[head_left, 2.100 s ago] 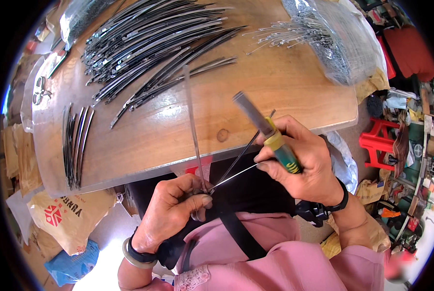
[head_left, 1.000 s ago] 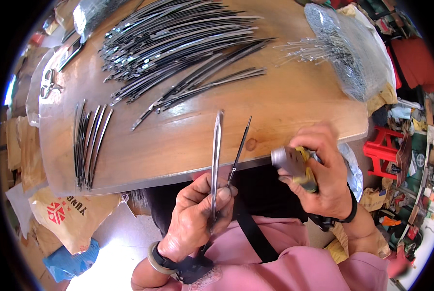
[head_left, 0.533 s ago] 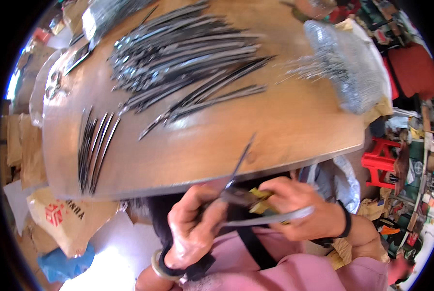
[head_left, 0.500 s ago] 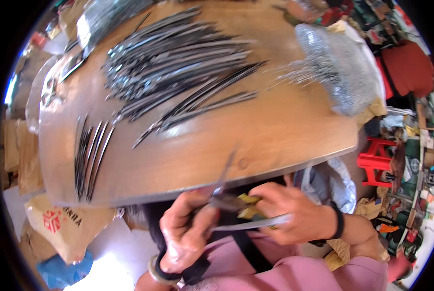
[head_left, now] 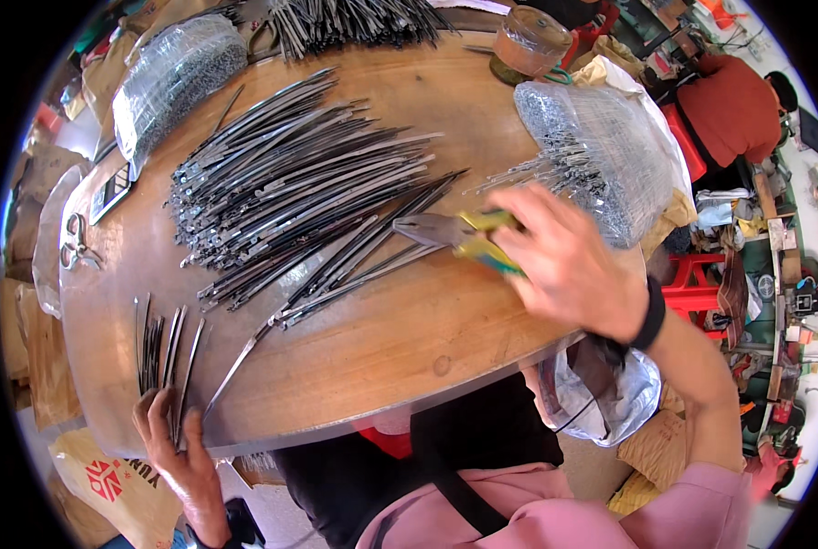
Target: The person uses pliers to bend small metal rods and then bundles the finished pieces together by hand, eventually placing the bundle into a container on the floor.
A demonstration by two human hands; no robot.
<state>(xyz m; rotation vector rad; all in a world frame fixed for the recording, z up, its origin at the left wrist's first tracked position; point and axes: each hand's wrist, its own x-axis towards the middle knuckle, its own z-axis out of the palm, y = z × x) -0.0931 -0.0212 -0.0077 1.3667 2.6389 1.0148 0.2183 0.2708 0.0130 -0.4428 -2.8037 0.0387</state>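
My right hand (head_left: 569, 261) is raised over the table's right half, wrapped round the yellow-green handles of a pair of pliers (head_left: 432, 229). The plier jaws point left, over the ends of loose strips. At the table's left front edge, my left hand (head_left: 180, 457) has its bent fingers and thumb around the lower end of a thin metal strip (head_left: 188, 371). Beside it stands a small group of similar dark strips (head_left: 153, 352). A large heap of dark and grey metal strips (head_left: 290, 183) covers the middle. One pale strip (head_left: 230, 377) slants from it toward the front edge.
Clear plastic bags of small metal parts lie at the back left (head_left: 176, 82) and right (head_left: 601, 156). More strips (head_left: 349, 23) and a round container (head_left: 529, 44) are at the far edge. Scissors (head_left: 78, 242) and a phone-like device (head_left: 113, 192) lie left. A red stool (head_left: 692, 288) stands right.
My hands have separated from in front of my body: the left has gone to the strips at the left edge, and the right has carried the pliers up over the table. The view has shifted.
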